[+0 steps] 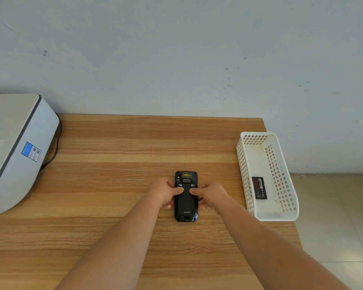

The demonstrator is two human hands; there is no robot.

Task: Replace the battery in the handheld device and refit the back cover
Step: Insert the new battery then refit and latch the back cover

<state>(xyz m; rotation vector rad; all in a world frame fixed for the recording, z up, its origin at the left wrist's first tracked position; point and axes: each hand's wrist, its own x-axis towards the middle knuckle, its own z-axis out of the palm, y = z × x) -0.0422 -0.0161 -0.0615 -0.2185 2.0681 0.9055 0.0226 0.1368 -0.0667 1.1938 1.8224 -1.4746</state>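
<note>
Black handheld device (186, 203) lies face down on the brown wooden table (117, 181), its long side running from 12 to 6 o'clock, with the yellow scanner window at the 12 o'clock end. The black back cover (186, 204) sits on its rear, and two small silver latches (180, 185) show just above the cover. Left hand (165, 192) grasps the device from 9 o'clock: its thumb lies across the upper part of the cover, and the other fingers are curled against the left edge. Right hand (211, 194) grasps it from 3 o'clock in the same way, thumb on the cover and fingers curled at the right edge. The two thumb tips are close to each other at the middle of the cover.

At 3 o'clock from the device, well apart, stands a white perforated plastic basket (244, 174) at the table's right edge. Inside it lies a flat black battery with a red label (259, 187). At 9 o'clock, far on the left, sits a grey and white machine with a blue sticker (19, 147), and a dark cable (55, 151) runs beside it.
</note>
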